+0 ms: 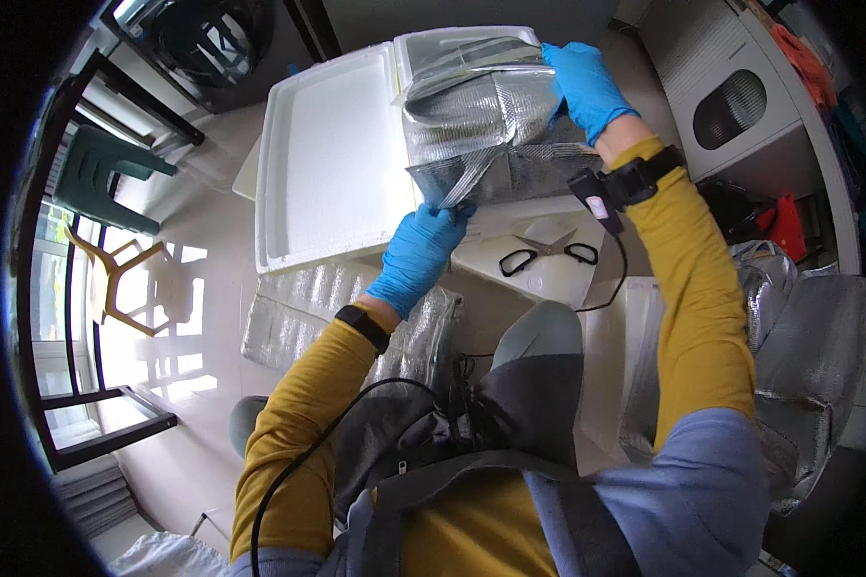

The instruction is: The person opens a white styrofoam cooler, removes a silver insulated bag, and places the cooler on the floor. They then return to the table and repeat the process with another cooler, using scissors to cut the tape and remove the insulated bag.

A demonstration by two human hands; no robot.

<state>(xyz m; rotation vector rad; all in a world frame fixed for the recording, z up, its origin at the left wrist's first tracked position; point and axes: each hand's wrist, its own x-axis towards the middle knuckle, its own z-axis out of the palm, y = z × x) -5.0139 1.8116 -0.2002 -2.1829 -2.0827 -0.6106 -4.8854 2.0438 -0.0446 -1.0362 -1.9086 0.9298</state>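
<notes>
A silver foil insulation bag [476,122] lies in and over a white foam box [465,36], top centre. My left hand [422,249], in a blue glove, is closed on the bag's near left edge. My right hand [584,83], also gloved in blue, grips the bag's far right edge; some fingertips are hidden behind the foil. A white foam lid [332,159] adjoins the box on its left. Scissors with black handles [546,249] lie with blades apart on a pale panel [541,278], just below the box.
Folded foil sheeting [346,303] lies below the lid, and more foil bags [808,360] stand at the far right. A grey cabinet [729,94] is at the upper right. A green plastic stool [105,177] and a wooden chair [112,281] are at the left. A black cable [317,433] runs along my left arm.
</notes>
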